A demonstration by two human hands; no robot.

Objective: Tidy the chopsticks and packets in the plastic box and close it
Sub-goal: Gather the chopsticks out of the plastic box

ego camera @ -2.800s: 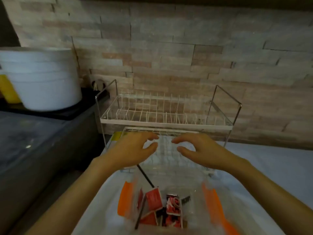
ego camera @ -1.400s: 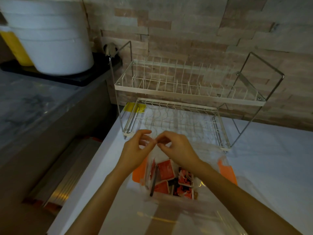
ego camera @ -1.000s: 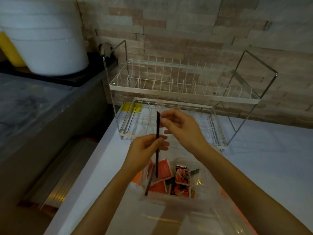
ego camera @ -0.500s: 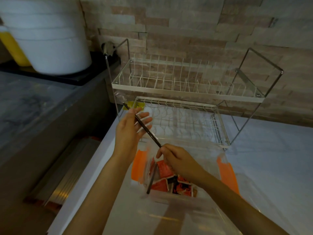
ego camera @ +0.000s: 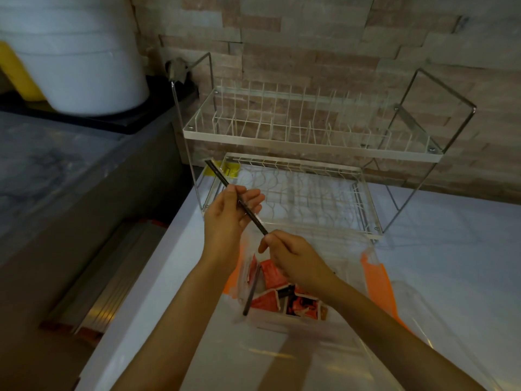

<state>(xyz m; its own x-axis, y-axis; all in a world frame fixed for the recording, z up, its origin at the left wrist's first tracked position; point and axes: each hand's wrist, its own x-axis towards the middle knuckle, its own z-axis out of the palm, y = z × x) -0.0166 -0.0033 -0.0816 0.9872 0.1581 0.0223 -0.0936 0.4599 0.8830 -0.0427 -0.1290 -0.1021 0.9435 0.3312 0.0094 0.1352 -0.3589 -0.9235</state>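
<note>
A clear plastic box [ego camera: 349,266] with orange side clips [ego camera: 376,280] stands open on the white counter below my hands. Red and white packets [ego camera: 270,299] lie in it, and a black chopstick [ego camera: 251,292] leans against its left wall. A second black chopstick [ego camera: 225,182] in a clear sleeve slants above the box from upper left to lower right. My right hand [ego camera: 293,258] pinches its lower end. Its middle rests across my left hand [ego camera: 229,221], whose fingers are loosely curled around it. The clear lid [ego camera: 439,328] hangs off the box toward me.
A two-tier white wire dish rack [ego camera: 304,142] stands just behind the box against a stone-tile wall. A white bucket [ego camera: 76,63] sits on a dark raised ledge at the left. The counter's left edge [ego camera: 158,266] drops to a gap with metal rails.
My hands lifted a sleeved chopstick out of the box, held it upright, then tilted it to a slant. My left hand moved up and left; my right hand dropped to the lower end.
</note>
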